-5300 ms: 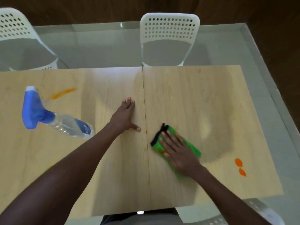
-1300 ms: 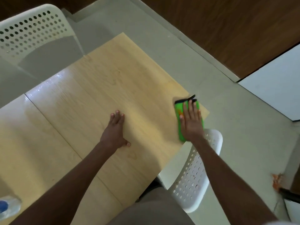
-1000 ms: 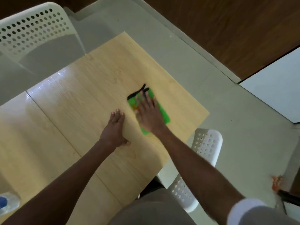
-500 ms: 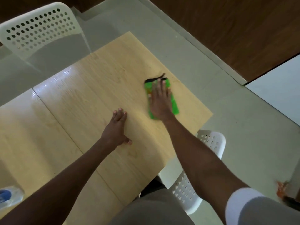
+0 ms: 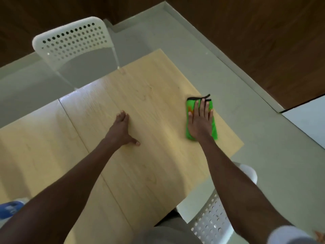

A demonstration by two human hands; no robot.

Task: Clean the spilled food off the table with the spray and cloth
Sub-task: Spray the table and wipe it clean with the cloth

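Cloth (image 5: 213, 128) lies flat under your open right hand (image 5: 200, 121) near the bench (image 5: 158, 169) edge; your left hand (image 5: 121, 131) rests open, grasping nothing. Swipe outward and the orange-stained cloth could slide off, dropping residue on the floor.

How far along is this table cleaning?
The wooden tabletop in view shows no spill. In hand: the right hand presses the green cloth, stained orange, flat near the table's edge; the left hand rests flat. Left: any table area beyond view, which I cannot judge.

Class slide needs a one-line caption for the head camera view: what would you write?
Right hand presses a green cloth flat near the wooden table edge while the left hand rests open beside it.
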